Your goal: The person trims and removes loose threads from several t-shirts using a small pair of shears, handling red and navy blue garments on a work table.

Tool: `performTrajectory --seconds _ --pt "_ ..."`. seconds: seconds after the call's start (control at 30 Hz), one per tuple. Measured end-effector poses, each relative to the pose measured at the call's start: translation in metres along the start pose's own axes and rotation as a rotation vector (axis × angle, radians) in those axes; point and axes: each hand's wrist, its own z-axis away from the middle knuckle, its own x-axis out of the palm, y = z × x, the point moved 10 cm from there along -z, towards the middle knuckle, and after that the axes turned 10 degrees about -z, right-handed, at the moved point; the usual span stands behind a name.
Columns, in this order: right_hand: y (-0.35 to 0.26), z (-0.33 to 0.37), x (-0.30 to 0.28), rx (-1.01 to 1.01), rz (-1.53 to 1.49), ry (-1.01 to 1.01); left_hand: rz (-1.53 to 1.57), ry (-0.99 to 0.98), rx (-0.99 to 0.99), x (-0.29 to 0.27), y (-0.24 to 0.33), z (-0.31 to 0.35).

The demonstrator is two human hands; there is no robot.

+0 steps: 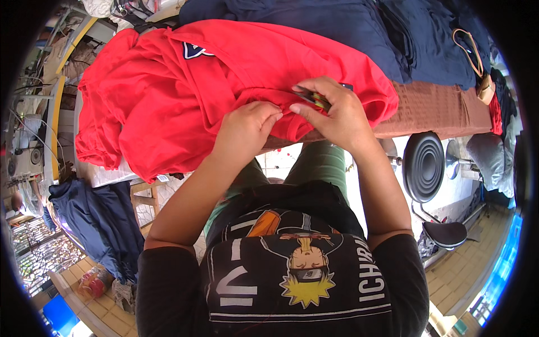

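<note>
A large red garment [151, 95] lies spread in loose folds across the table in front of me, with a dark-and-white patch [193, 50] near its far edge. My left hand [242, 130] is closed in a pinch on the garment's near edge. In my right hand [341, 116] is a small pair of thread snips [315, 99], dark with yellow-green parts, held between thumb and fingers. Their tips point toward the cloth by my left fingertips. Whether the blades touch the cloth or a thread, I cannot tell.
Dark blue garments [348, 28] are heaped behind the red one. A brown cloth [443, 106] covers the table's right part. A round black stool seat [424, 167] stands at the right, and dark blue clothing [101, 224] hangs at the lower left.
</note>
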Motion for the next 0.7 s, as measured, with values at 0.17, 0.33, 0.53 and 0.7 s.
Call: performTrajectory --seconds 0.17,0.33,0.53,0.7 --pt "0.021 0.000 0.023 0.146 -0.308 -0.170 0.088 -0.276 -0.178 0.006 -0.012 -0.012" --pt "0.038 0.002 0.033 0.224 -0.412 -0.323 0.147 -0.327 -0.216 0.009 -0.020 -0.013" --pt "0.035 0.003 0.034 0.186 -0.295 -0.379 0.146 -0.359 -0.224 0.013 -0.023 -0.013" --pt "0.031 0.002 0.035 0.169 -0.270 -0.374 0.146 -0.367 -0.233 0.014 -0.024 -0.013"
